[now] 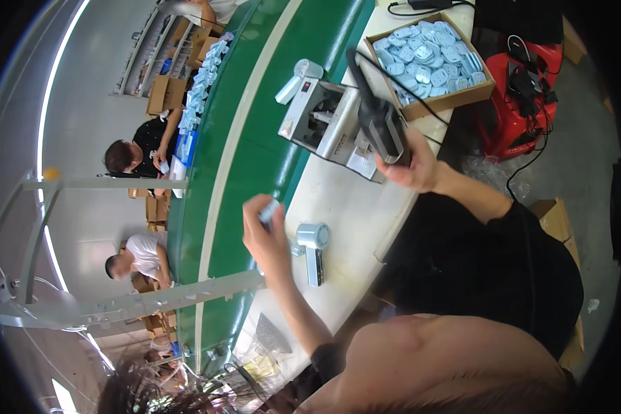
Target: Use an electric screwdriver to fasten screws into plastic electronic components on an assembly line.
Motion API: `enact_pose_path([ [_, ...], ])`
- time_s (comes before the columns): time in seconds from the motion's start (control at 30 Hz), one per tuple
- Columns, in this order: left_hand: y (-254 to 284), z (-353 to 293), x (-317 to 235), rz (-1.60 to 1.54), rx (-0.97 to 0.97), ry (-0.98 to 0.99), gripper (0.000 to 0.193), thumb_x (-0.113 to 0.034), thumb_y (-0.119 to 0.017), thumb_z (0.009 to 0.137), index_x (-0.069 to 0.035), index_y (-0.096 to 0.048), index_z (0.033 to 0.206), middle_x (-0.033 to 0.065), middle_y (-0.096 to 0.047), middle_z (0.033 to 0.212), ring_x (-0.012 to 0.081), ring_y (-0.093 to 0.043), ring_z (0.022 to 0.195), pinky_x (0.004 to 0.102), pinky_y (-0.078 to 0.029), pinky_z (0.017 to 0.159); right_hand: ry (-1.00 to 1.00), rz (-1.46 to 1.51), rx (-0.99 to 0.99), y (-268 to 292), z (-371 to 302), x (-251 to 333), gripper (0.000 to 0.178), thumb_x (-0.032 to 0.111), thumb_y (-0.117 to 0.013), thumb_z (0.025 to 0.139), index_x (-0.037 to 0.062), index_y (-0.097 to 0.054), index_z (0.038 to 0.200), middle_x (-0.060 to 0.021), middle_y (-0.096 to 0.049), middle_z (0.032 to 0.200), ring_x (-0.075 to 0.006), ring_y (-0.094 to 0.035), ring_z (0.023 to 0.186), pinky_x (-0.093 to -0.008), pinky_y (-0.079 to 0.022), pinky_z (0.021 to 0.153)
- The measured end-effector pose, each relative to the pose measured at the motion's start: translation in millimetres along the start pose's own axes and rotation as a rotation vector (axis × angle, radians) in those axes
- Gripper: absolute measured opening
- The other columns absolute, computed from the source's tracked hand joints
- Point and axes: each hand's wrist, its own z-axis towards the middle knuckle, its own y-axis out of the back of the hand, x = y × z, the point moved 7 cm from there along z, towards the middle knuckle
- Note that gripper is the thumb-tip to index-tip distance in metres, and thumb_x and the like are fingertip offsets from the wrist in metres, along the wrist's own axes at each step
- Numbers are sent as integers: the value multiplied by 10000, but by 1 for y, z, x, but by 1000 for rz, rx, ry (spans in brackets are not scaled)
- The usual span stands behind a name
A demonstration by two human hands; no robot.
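Note:
My right hand (417,165) is closed around a black corded tool (381,127) that looks like an electric screwdriver, held over a white boxy machine (324,123) with an open metal tray. My left hand (263,238) is raised near the green belt, its fingers pinching a small light-blue plastic part (269,212), mostly covered by the fingers. Close to that hand, on the white table, a light-blue round plastic housing (314,236) lies beside a narrow piece with a dark face (314,267). Another light-blue round housing (308,68) lies by the machine.
A cardboard box (455,101) full of light-blue plastic covers stands on the table. Beyond the white tabletop (355,221) runs a green conveyor belt (245,159), with co-workers on its far side. A red stool (510,131) holds black adapters and cables. A grey post (207,290) crosses the view.

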Motion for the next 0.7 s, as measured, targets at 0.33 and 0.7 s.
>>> enact_pose_path([
  [0.33, -154, 144, 181, 376, 552, -27, 287, -207, -609, 856, -44, -554, 1086, 229, -619, 1025, 391, -580, 985, 444, -459, 808, -15, -178, 14, -24, -8, 20, 476, 165, -758, 691, -29, -526, 1058, -119, -609, 699, -209, -589, 574, -303, -467, 575],
  [0.7, -270, 217, 175, -112, 392, -124, 520, -156, -667, 756, 46, -488, 1200, 233, -538, 1126, 392, -536, 1041, 401, -436, 892, 142, -307, -172, -18, -10, 12, 507, 172, -767, 685, -36, -525, 1079, -120, -591, 637, -222, -591, 516, -299, -457, 511],
])
